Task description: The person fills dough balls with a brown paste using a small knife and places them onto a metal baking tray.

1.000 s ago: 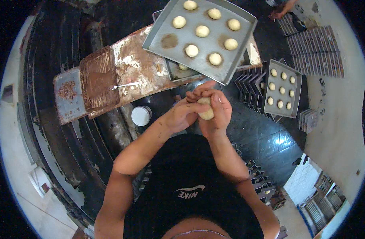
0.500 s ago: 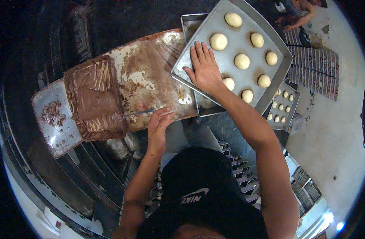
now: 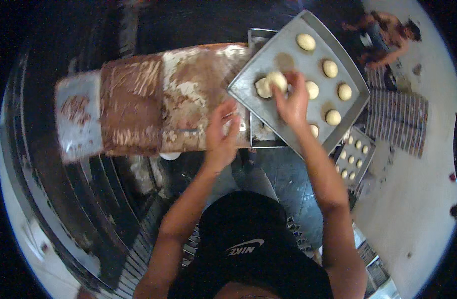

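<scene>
My right hand point(image 3: 293, 99) grips a pale dough ball point(image 3: 276, 81) over the left corner of a square metal tray point(image 3: 358, 99), where another piece of dough point(image 3: 262, 88) lies partly behind it. Several other round dough balls point(image 3: 329, 68) sit on that tray, which rests askew on another pan point(image 3: 261, 41) at the board's right end. My left hand point(image 3: 224, 124) is open and blurred over the stained board point(image 3: 192, 84), just left of the tray, holding nothing I can see.
A chocolate-smeared pan point(image 3: 131, 99) and a smaller pan with brown bits point(image 3: 76, 137) extend leftward. A tray of dough balls point(image 3: 364, 160) stands lower right, beside stacked racks point(image 3: 397, 117). Another person point(image 3: 388, 37) is at upper right. A white container point(image 3: 169, 156) is below the board.
My hands were together around dough, then my right hand lay spread on the tray; it now grips a ball there. My left hand has moved up and rightward.
</scene>
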